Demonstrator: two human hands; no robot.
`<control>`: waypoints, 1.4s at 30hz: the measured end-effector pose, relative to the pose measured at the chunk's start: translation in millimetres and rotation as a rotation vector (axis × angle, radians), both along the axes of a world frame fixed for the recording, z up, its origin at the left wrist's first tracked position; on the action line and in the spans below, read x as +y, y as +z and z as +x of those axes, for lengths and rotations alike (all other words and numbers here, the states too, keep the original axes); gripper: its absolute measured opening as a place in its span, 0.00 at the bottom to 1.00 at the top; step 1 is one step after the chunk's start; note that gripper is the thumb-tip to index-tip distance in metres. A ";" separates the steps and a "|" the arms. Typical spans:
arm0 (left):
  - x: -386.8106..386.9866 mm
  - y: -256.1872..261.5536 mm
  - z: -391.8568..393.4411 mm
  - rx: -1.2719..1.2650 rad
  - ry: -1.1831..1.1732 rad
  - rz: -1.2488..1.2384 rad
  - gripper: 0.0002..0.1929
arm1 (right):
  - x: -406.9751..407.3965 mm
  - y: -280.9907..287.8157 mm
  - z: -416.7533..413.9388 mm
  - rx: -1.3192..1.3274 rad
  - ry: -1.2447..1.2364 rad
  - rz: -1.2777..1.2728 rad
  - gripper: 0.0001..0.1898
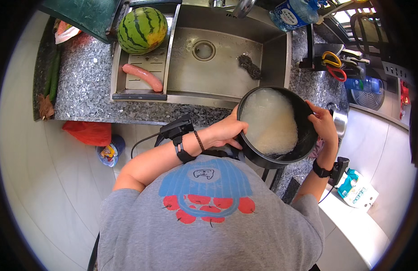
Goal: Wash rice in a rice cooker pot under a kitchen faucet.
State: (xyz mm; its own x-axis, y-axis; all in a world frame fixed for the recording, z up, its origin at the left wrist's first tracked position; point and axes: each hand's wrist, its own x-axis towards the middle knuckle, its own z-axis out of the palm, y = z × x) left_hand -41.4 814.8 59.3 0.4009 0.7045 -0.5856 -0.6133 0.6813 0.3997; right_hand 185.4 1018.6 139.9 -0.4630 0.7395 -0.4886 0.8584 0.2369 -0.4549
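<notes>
Between my two hands is a dark round cooking pot (305,135), tilted, with cloudy water and pale rice-like grains (276,132) lying towards one side. My left hand (231,130) grips its left rim, thumb over the edge and fingers at the outside. On the far right of the rim, my right hand (322,120) holds the other side. The pot is near the front right corner of a steel sink basin (215,44), partly over its edge. A dark scouring pad (250,66) lies in the basin, right of the drain (203,50).
A watermelon (143,30) and a pink sausage (143,77) rest in the tray left of the basin. The faucet (243,7) stands behind the sink. Scissors (331,59) and knives are in a rack at the right, near a large plastic bottle (291,14). Cucumbers (54,76) lie far left.
</notes>
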 end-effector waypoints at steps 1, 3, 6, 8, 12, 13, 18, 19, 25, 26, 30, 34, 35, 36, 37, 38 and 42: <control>1.1 -1.7 0.8 -0.003 -0.008 0.003 0.46 | 0.5 -5.1 4.6 -0.022 -0.003 0.020 0.26; 1.7 -6.7 3.3 -0.031 -0.015 -0.042 0.46 | 2.1 -9.3 7.4 -0.047 -0.012 0.043 0.26; 3.5 -8.8 3.8 -0.054 -0.023 -0.066 0.47 | 3.9 -14.8 3.9 -0.090 0.034 0.099 0.25; 3.3 -12.1 4.5 -0.038 -0.031 -0.071 0.47 | 3.0 -23.9 8.6 -0.074 0.020 0.096 0.24; 4.5 -18.7 4.4 -0.087 -0.021 -0.077 0.46 | 2.7 -21.4 2.7 -0.098 0.031 0.098 0.24; 4.6 -18.9 4.7 -0.088 -0.023 -0.080 0.46 | 3.0 -21.7 3.1 -0.100 0.029 0.094 0.24; 5.2 -17.0 3.2 -0.051 -0.026 -0.086 0.47 | 2.5 -15.7 -9.9 -0.155 0.052 0.123 0.24; 6.0 -14.9 2.5 -0.053 -0.028 -0.086 0.47 | 2.9 -15.4 -11.0 -0.158 0.050 0.122 0.24; 6.1 -16.5 1.3 -0.110 -0.024 -0.107 0.47 | 7.9 -21.4 -10.3 -0.106 0.078 0.125 0.24; 6.3 -16.8 0.6 -0.116 -0.025 -0.108 0.47 | 8.6 -22.0 -11.0 -0.114 0.070 0.118 0.24; 6.0 -18.6 -0.1 -0.120 -0.014 -0.109 0.46 | 13.0 -29.8 -7.6 -0.035 0.069 0.090 0.23; 6.3 -11.6 -3.1 -0.086 -0.019 -0.123 0.44 | 11.1 -28.6 -12.5 0.017 0.085 0.092 0.23; 6.8 -12.7 -3.5 -0.089 -0.019 -0.128 0.43 | 11.3 -25.3 -15.2 -0.039 0.082 0.092 0.23; 7.1 -13.7 -3.2 -0.092 -0.020 -0.133 0.42 | 11.4 -23.6 -16.0 -0.096 0.078 0.092 0.23; 6.7 -14.9 -2.8 -0.094 -0.020 -0.135 0.42 | 11.7 -24.2 -15.6 -0.098 0.079 0.089 0.23; 6.2 -16.2 -2.5 -0.102 -0.012 -0.131 0.41 | 12.5 -25.2 -15.0 -0.108 0.119 0.116 0.24; 7.1 -16.8 -3.7 -0.118 0.005 -0.135 0.40 | 14.6 -23.9 -19.9 -0.114 0.086 0.048 0.25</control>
State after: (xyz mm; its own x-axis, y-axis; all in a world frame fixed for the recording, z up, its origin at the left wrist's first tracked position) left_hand -45.1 821.9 42.6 0.4696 0.6245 -0.6241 -0.6539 0.7210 0.2294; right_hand 165.5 1033.2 116.0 -0.4692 0.7234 -0.5066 0.8794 0.3305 -0.3425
